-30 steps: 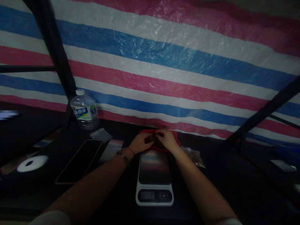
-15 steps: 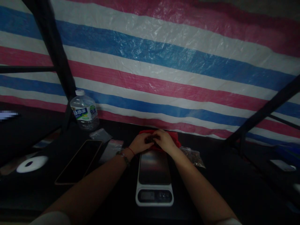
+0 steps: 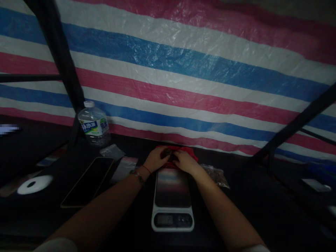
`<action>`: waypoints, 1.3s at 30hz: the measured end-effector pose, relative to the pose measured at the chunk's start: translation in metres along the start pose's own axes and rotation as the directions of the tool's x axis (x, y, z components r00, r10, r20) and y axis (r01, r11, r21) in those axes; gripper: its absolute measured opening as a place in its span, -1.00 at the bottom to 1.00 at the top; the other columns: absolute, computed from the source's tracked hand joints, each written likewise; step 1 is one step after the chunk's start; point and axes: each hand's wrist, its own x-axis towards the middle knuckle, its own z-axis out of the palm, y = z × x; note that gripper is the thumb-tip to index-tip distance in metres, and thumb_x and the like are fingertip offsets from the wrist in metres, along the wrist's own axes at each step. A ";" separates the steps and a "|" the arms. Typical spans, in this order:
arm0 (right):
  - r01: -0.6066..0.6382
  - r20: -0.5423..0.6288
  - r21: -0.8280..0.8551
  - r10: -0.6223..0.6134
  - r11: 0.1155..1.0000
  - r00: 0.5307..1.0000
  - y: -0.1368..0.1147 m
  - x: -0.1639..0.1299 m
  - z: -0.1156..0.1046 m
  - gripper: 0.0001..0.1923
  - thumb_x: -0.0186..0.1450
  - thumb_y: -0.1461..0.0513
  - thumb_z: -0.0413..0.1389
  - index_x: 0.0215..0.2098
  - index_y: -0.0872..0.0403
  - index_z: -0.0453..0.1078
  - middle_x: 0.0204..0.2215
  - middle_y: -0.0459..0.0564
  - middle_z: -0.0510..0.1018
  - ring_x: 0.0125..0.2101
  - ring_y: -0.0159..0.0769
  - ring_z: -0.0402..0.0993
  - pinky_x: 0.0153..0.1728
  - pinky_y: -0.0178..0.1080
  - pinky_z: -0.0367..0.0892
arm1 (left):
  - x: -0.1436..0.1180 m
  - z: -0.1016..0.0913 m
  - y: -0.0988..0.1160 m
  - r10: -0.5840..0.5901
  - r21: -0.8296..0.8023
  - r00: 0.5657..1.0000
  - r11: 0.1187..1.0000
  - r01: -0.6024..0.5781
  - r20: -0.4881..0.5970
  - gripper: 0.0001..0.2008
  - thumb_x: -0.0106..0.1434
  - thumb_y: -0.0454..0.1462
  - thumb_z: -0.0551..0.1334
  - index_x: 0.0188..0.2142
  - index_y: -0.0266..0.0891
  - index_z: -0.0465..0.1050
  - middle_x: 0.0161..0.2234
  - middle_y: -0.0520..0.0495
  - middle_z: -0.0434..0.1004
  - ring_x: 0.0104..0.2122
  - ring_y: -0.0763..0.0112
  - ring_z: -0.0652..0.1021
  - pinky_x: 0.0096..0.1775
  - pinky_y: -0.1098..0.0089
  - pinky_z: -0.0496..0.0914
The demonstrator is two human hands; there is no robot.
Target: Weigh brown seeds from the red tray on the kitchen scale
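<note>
Both hands, the left hand (image 3: 155, 160) and right hand (image 3: 184, 160), pinch dark pieces in one red tray (image 3: 193, 153) at twelve o'clock of one kitchen scale (image 3: 172, 201). One water bottle (image 3: 93, 124) stands at ten o'clock, one phone (image 3: 88, 181) at nine, and two clear bags (image 3: 124, 167) lie between them.

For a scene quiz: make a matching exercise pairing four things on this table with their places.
Things:
1. water bottle
2. kitchen scale
3. phone
4. red container

Places:
A. under both hands, beyond the scale
B. far left, by the black post
C. in the middle, between the forearms
D. flat, left of the scale

Pairs: 1-B, 2-C, 3-D, 4-A
</note>
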 end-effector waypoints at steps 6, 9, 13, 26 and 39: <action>0.001 0.044 -0.005 -0.001 1.000 0.999 0.003 0.005 0.005 -0.67 0.23 0.35 0.07 -0.05 0.13 0.47 -0.08 0.15 0.54 -0.07 -0.20 0.46 -0.03 -0.27 0.25 | -0.001 -0.001 0.002 0.013 0.002 0.999 1.000 -0.013 0.032 -0.71 0.13 -0.26 0.25 -0.12 -0.22 0.42 -0.19 -0.08 0.54 -0.18 0.28 0.55 -0.08 0.26 0.44; 0.004 0.037 -0.026 -0.003 1.000 0.999 0.005 0.006 0.002 -0.72 0.20 0.39 0.06 -0.18 0.12 0.53 -0.19 0.12 0.60 -0.14 -0.19 0.50 -0.09 -0.27 0.28 | -0.001 0.000 0.002 -0.024 -0.035 0.999 0.999 0.026 0.036 -0.63 0.12 -0.27 0.27 -0.06 -0.22 0.37 -0.19 -0.07 0.54 -0.19 0.29 0.55 -0.11 0.28 0.45; 0.023 -0.045 -0.014 -0.024 1.000 0.999 0.007 0.006 -0.001 -0.73 0.15 0.42 0.10 -0.25 0.10 0.56 -0.26 0.10 0.63 -0.21 -0.15 0.54 -0.17 -0.26 0.32 | -0.001 0.002 0.001 -0.019 -0.056 0.998 0.998 0.022 0.053 -0.56 0.09 -0.28 0.28 0.00 -0.22 0.35 -0.12 -0.10 0.53 -0.14 0.27 0.54 -0.07 0.27 0.43; 0.178 -0.429 0.298 -0.036 0.938 0.903 -0.005 0.007 -0.012 -0.76 0.20 0.36 0.16 -0.16 0.09 0.53 -0.20 0.05 0.60 -0.17 -0.25 0.49 -0.07 -0.20 0.33 | -0.001 0.002 0.003 0.016 -0.140 0.986 0.990 0.007 0.166 -0.63 0.12 -0.28 0.27 -0.05 -0.24 0.42 -0.15 -0.12 0.57 -0.19 0.28 0.56 -0.12 0.30 0.45; 0.210 -0.357 0.257 -0.110 0.943 0.928 -0.011 0.004 -0.011 -0.76 0.18 0.41 0.15 -0.20 0.10 0.54 -0.20 0.07 0.53 -0.15 -0.27 0.44 -0.05 -0.20 0.34 | 0.000 0.000 0.004 0.011 -0.171 0.977 0.985 0.026 0.213 -0.74 0.17 -0.24 0.24 -0.13 -0.24 0.48 -0.27 -0.09 0.59 -0.30 0.32 0.57 -0.23 0.35 0.44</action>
